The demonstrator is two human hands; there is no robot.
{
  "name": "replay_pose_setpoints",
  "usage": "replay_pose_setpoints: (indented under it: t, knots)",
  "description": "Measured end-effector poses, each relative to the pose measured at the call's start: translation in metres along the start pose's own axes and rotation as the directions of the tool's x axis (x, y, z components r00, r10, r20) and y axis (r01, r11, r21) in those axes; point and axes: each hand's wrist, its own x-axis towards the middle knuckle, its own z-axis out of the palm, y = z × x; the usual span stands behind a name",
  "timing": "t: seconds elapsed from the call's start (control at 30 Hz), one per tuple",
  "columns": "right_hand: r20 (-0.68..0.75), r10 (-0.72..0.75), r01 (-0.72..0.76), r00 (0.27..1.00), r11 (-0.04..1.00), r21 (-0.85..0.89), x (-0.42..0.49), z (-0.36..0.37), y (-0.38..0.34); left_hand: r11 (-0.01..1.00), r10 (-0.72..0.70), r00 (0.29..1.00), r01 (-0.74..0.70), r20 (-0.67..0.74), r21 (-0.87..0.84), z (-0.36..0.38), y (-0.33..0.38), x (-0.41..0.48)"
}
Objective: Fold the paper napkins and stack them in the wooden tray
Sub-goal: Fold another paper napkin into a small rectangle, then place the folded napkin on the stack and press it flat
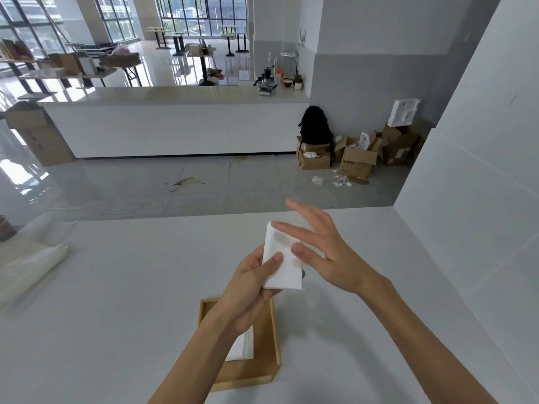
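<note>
A folded white paper napkin [287,272] is held above the white table, just beyond the wooden tray [275,342]. My left hand [250,290] grips its lower left part, thumb on top and fingers underneath. My right hand [323,246] lies flat with straight fingers across the napkin's upper right side, thumb touching its face. Inside the tray, white folded napkins [243,346] lie partly hidden by my left forearm.
A clear plastic pack [32,266] lies at the table's left edge. A white wall panel [466,199] borders the table on the right. Beyond the table's far edge are bare floor, a long white counter [175,123] and cardboard boxes [358,156].
</note>
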Motion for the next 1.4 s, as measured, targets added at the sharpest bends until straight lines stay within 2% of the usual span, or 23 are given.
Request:
replay_pose_setpoints:
  t: [0.07, 0.13, 0.27, 0.3, 0.37, 0.43, 0.47, 0.5, 0.57, 0.6, 0.67, 0.7, 0.73, 0.77, 0.9, 1.0, 1.13, 1.23, 1.4]
  knots:
    - [0.086, -0.143, 0.158, 0.986, 0.967, -0.201, -0.001, 0.000, 0.002, 0.997, 0.007, 0.999, -0.004, 0.034, -0.080, 0.000, 0.005, -0.001]
    - [0.129, -0.167, 0.201, 0.977, 0.923, -0.328, 0.000, -0.003, 0.006, 0.992, 0.017, 0.997, -0.007, 0.078, -0.127, 0.000, 0.009, -0.003]
    - [-0.006, 0.038, -0.037, 0.999, 0.937, -0.348, 0.008, -0.014, 0.011, 0.989, 0.041, 0.993, -0.024, 0.113, -0.148, -0.001, 0.014, -0.005]
    - [-0.017, 0.041, -0.045, 0.999, 0.944, -0.326, 0.009, -0.013, 0.009, 0.988, 0.045, 0.992, -0.027, 0.115, -0.154, -0.002, 0.014, -0.006]
    - [0.017, -0.057, 0.060, 0.998, 0.956, -0.287, 0.008, -0.007, 0.003, 0.986, 0.056, 0.991, -0.037, 0.120, -0.160, -0.003, 0.013, -0.007]
    - [0.053, -0.137, 0.147, 0.989, 0.932, -0.330, 0.006, 0.003, -0.001, 0.987, 0.067, 0.991, -0.049, 0.118, -0.151, -0.004, 0.012, -0.008]
    - [0.033, -0.094, 0.099, 0.995, 0.929, -0.356, 0.007, 0.006, -0.003, 0.987, 0.074, 0.990, -0.055, 0.117, -0.153, -0.004, 0.012, -0.009]
    - [-0.018, 0.008, -0.013, 1.000, 0.934, -0.356, 0.008, 0.008, -0.004, 0.985, 0.081, 0.990, -0.062, 0.115, -0.161, -0.005, 0.012, -0.010]
    - [-0.114, 0.261, -0.283, 0.959, 0.922, -0.265, 0.010, 0.015, -0.007, 0.982, 0.098, 0.991, -0.083, 0.086, -0.169, -0.009, 0.012, -0.015]
    - [-0.111, 0.350, -0.364, 0.930, 0.919, -0.153, 0.010, 0.019, -0.010, 0.981, 0.108, 0.992, -0.096, 0.062, -0.166, -0.011, 0.011, -0.018]
    - [-0.015, 0.422, -0.404, 0.906, 0.878, 0.258, 0.006, 0.035, -0.019, 0.983, 0.122, 0.993, -0.120, 0.000, -0.140, -0.019, 0.011, -0.027]
    - [0.020, 0.417, -0.379, 0.909, 0.804, 0.458, 0.003, 0.043, -0.023, 0.986, 0.122, 0.992, -0.124, -0.030, -0.108, -0.023, 0.010, -0.031]
    - [0.037, 0.397, -0.345, 0.917, 0.743, 0.573, -0.002, 0.052, -0.028, 0.990, 0.119, 0.991, -0.123, -0.062, -0.063, -0.026, 0.009, -0.036]
    - [0.039, 0.373, -0.316, 0.927, 0.722, 0.616, -0.006, 0.062, -0.031, 0.993, 0.118, 0.988, -0.119, -0.095, -0.004, -0.030, 0.007, -0.042]
    - [-0.087, 0.381, -0.242, 0.921, 0.731, 0.639, -0.014, 0.098, -0.048, 0.965, 0.164, 0.958, -0.107, -0.235, 0.239, -0.044, -0.001, -0.066]
    - [-0.118, 0.396, -0.229, 0.911, 0.722, 0.652, -0.015, 0.115, -0.060, 0.891, 0.292, 0.892, -0.122, -0.345, 0.438, -0.057, -0.007, -0.082]
    - [-0.104, 0.377, -0.243, 0.920, 0.760, 0.602, -0.012, 0.126, -0.070, 0.728, 0.468, 0.843, -0.197, -0.265, 0.657, -0.072, -0.004, -0.095]
    - [-0.096, 0.390, -0.248, 0.916, 0.737, 0.629, -0.012, 0.135, -0.072, 0.675, 0.443, 0.870, -0.164, -0.217, 0.719, -0.084, 0.001, -0.099]
    - [-0.017, 0.485, -0.351, 0.874, 0.657, 0.667, -0.014, 0.152, -0.076, 0.714, 0.293, 0.936, -0.078, -0.196, 0.696, -0.101, 0.006, -0.101]
